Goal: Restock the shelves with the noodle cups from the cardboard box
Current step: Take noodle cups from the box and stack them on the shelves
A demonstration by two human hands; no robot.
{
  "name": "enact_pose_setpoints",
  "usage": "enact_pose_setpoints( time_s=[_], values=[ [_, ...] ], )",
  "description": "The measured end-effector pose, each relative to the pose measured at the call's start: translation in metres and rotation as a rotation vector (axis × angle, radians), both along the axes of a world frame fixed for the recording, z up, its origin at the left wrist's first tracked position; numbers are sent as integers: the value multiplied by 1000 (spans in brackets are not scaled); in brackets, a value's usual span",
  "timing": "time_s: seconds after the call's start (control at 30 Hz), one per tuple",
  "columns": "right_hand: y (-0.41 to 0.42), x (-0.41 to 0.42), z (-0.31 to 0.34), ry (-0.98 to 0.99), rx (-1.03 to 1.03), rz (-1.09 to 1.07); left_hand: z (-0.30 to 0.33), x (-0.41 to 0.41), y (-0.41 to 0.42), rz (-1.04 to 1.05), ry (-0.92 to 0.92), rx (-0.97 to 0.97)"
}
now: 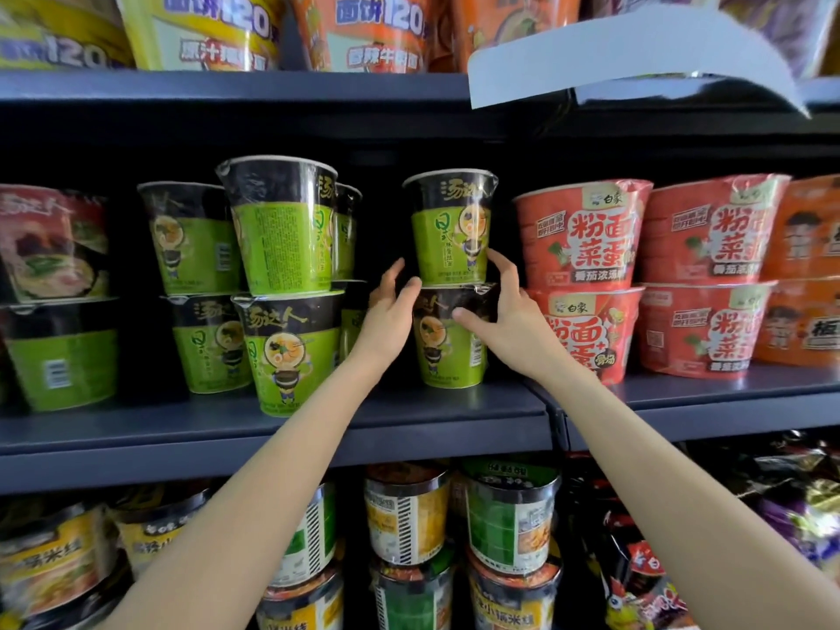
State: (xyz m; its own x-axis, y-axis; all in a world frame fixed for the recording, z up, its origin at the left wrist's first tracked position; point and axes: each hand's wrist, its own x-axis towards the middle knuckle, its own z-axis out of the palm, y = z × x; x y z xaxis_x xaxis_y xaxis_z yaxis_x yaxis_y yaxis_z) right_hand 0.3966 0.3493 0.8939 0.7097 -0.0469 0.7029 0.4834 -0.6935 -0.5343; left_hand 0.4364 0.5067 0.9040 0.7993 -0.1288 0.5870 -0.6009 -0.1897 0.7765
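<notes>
Both arms reach up and forward, left hand (390,311) and right hand (509,316) with fingers loosely spread, cupping the rim of the lower cup (447,343), which stands upright on the middle shelf (272,429) under the top cup (450,227), rims up.

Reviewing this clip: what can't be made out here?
- Cardboard box: outside the head view.
- Lower green cup: sides hidden by left hand and right hand; grip firmness unclear.
- Upper green cup: contact with fingers uncertain.
- Top shelf labels: blurred, partly behind white tag.
</notes>
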Motion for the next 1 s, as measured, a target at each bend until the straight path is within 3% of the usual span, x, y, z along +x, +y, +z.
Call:
enact_pose_setpoints(
  time_s=[0.1, 0.27, 0.5, 0.7, 0.8, 1.0],
  values=[
    [4, -9, -2, -57, -84, -55, 0, 4, -4, -144, 98, -107],
    [5, -12, 8, -172, -84, -76, -2, 0, -2, -199, 109, -130],
    [-1, -13, 36, -245, 82, -55, -10, -3, 0, -161, 94, 28],
    [5, 3, 64, 6, 165, 91, -11, 1, -6, -159, 70, 122],
    [4, 11, 64, 12, 234, 143, -14, -2, -10, -69, 18, 149],
    [11, 2, 64, -35, 80, -85, -19, -2, -15, 107, -33, 147]
  ],
)
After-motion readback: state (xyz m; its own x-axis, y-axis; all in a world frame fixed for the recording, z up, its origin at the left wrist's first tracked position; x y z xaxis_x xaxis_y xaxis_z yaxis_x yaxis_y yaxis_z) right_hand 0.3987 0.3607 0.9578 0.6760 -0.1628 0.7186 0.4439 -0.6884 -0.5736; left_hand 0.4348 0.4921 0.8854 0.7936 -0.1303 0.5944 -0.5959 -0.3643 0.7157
